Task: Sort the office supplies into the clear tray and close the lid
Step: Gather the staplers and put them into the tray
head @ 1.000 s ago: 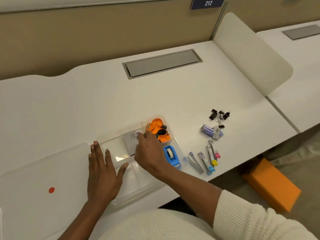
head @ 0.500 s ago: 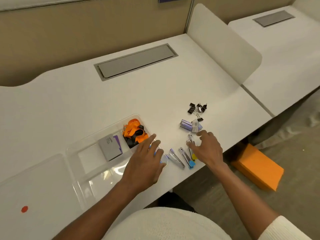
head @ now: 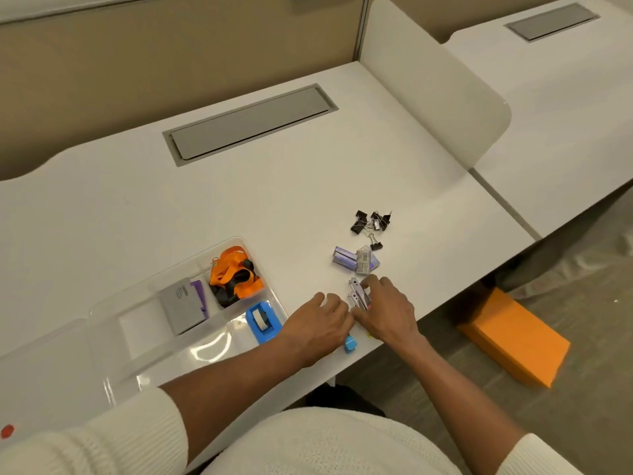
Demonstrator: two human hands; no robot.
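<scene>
The clear tray (head: 113,341) lies at the desk's near left, holding a grey notepad (head: 181,305), an orange and black lanyard (head: 236,275) and a blue tape dispenser (head: 263,320). Its lid (head: 30,378) lies flat to the left. Right of the tray, my left hand (head: 320,325) and my right hand (head: 385,311) press together around several small staplers (head: 358,296); a blue stapler end (head: 350,345) pokes out below my left hand. Beyond them lie staple boxes (head: 356,260) and black binder clips (head: 371,222).
A grey cable hatch (head: 250,123) is set into the white desk's far side. A white divider panel (head: 435,84) stands at the right edge, with a second desk behind it. An orange box (head: 513,337) sits on the floor beyond the desk's near right edge.
Both hands left the tray and moved right to the staplers. My left hand slid off the tape dispenser, and the two hands closed in around the staplers, bunching them together.
</scene>
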